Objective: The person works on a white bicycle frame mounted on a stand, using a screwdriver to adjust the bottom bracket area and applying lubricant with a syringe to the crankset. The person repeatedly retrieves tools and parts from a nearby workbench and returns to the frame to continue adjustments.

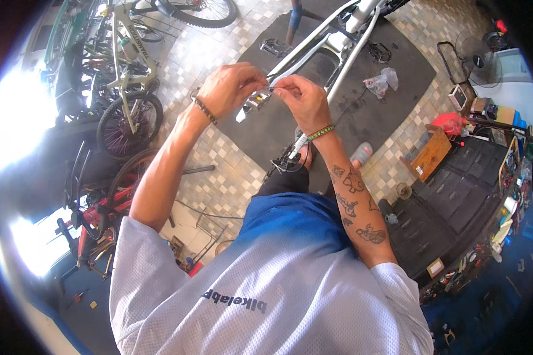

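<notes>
A white bicycle frame [302,54] stands in front of me, running from near my legs to the upper right. At its near left side is a small silver metal part [256,99] with a yellow spot; it looks like a brake caliper. My left hand [230,89] bends over this part from the left, its fingers closed at the upper edge. From the right, my right hand [305,102] pinches thumb and forefinger at the part's right end. Whatever is between the fingertips is too small to make out.
Beneath the bicycle lies a dark mat [243,141] on a tiled floor. It carries two loose pedals [380,53] [275,47] and a clear plastic bag [380,84]. Other bicycles [127,112] line the left. A dark cabinet [456,195], wooden box [430,155] and fan [478,60] stand right.
</notes>
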### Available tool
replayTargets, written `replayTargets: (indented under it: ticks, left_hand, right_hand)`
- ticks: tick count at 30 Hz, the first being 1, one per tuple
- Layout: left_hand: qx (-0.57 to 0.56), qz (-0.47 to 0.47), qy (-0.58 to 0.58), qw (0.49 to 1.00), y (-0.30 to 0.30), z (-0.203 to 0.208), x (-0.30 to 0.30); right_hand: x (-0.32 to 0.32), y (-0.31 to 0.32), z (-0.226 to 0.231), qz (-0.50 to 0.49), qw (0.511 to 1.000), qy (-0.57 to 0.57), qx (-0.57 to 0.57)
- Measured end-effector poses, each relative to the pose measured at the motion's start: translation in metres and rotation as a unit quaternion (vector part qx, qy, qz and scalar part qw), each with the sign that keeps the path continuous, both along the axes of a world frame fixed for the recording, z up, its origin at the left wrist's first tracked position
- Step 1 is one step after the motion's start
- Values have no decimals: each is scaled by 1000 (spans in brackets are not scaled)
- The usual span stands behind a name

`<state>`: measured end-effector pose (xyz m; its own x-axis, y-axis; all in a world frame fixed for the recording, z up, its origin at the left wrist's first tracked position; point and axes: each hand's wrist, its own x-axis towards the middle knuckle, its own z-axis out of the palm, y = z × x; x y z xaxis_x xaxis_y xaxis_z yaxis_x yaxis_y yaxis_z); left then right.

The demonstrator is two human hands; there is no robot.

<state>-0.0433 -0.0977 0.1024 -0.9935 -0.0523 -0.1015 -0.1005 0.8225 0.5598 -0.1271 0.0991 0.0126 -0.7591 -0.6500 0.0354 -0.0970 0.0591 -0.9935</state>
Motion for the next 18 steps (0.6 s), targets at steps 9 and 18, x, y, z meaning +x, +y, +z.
replayTargets:
  ticks: [9,18]
  left_hand:
    - [50,-42,-21,998,-40,-22,-8]
    - [42,-79,-20,996,-44,-22,-10]
  right_hand:
    - [9,-17,0,-2,999,-12,51]
    - [6,-14,6,21,998,20,59]
